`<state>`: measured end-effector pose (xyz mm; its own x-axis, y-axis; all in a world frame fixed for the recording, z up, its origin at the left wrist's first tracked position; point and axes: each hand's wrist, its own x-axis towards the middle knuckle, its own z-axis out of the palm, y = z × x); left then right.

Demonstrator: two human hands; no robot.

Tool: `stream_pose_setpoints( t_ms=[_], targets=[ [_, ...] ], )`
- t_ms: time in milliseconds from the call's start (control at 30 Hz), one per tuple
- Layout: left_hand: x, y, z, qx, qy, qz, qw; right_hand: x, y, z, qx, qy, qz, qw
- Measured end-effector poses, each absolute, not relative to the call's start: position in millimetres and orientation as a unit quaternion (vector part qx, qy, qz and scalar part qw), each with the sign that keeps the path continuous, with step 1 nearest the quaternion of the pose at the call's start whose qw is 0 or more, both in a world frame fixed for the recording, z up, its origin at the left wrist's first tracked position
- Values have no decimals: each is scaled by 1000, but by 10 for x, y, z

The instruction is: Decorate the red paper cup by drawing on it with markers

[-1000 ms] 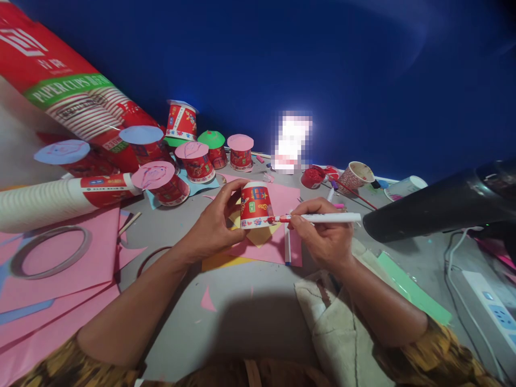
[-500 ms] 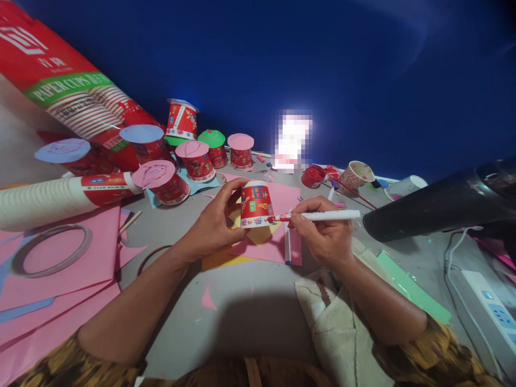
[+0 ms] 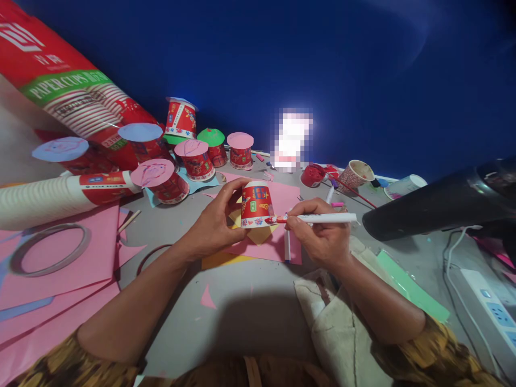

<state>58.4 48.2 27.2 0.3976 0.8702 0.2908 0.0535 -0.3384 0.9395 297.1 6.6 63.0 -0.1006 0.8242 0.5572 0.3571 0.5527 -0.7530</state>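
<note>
My left hand (image 3: 220, 223) is closed around the side of a red and white printed paper cup (image 3: 256, 203), which is held upside down with its wider rim at the bottom. In my right hand (image 3: 322, 234) is a white felt-tip marker (image 3: 326, 217) with a red tip end. Its tip meets the white band near the cup's lower right edge, where small coloured figures show. Beneath the cup lie pink paper (image 3: 282, 188) and a yellow paper piece (image 3: 262, 235). Another white marker (image 3: 287, 244) rests on the pink sheet, partly behind my right hand.
Several upturned cups with paper discs, such as this pink-topped cup (image 3: 161, 180), stand at the back left. A cup stack (image 3: 60, 196) and a tape roll (image 3: 50, 250) lie left. At right are a black cylinder (image 3: 435, 204), a cloth pouch (image 3: 334, 333) and a power strip (image 3: 489, 301).
My right hand and the marker have shifted slightly left along the cup's lower band. The cup stays nearly in place in my left hand.
</note>
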Motion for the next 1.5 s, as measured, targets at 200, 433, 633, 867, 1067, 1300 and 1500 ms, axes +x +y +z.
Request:
stream_pose_setpoints(
  t_ms=[200, 433, 633, 867, 1067, 1300, 1500],
  targets=[
    [573, 475, 273, 691, 337, 434, 470, 2990, 66, 613, -423, -701, 234, 524],
    [578, 467, 282, 688, 339, 431, 476, 2974, 75, 614, -427, -698, 238, 524],
    [588, 472, 292, 690, 347, 426, 471, 2979, 73, 646, -427, -691, 237, 532],
    [584, 468, 273, 692, 338, 428, 473, 2976, 74, 628, -425, -695, 238, 529],
    [598, 474, 284, 686, 340, 432, 476, 3020, 70, 612, -438, -678, 240, 539],
    [600, 471, 300, 683, 342, 434, 478, 3016, 83, 607, -439, -677, 250, 535],
    [601, 466, 313, 680, 348, 431, 481, 3007, 84, 629, -442, -684, 236, 530]
  ],
)
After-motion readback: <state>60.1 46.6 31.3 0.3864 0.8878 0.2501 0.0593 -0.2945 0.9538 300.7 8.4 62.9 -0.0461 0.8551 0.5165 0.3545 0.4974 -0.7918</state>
